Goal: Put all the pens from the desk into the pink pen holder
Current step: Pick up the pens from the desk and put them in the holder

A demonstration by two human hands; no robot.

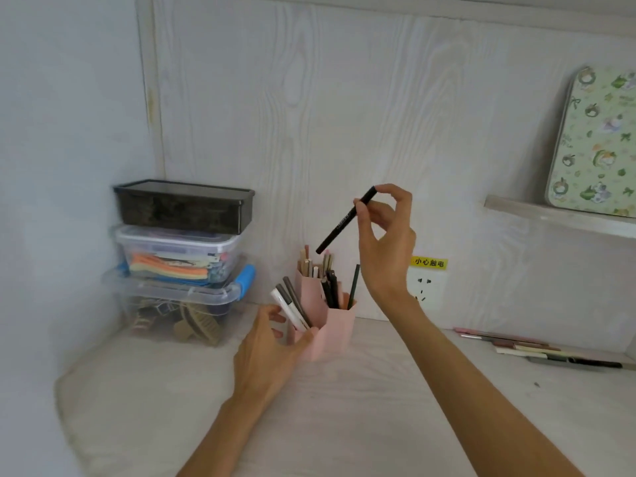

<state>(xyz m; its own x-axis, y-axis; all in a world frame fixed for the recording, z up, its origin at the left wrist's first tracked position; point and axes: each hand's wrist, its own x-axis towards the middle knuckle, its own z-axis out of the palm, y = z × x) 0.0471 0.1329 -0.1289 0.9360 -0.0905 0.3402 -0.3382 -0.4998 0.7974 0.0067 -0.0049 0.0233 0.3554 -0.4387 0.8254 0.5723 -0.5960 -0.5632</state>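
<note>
So right now my right hand (pixel 385 235) pinches a black pen (pixel 347 220) tilted above the pink pen holder (pixel 335 327), while my left hand (pixel 272 342) grips its near side. Next, tip it down into a compartment. More pens (pixel 537 349) wait far right.

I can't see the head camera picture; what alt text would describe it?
A person's right hand pinches a black pen tilted above a pink pen holder already holding pens, while the left hand holds the holder's side. More pens lie on the desk to the right; stacked plastic boxes stand at left.
</note>
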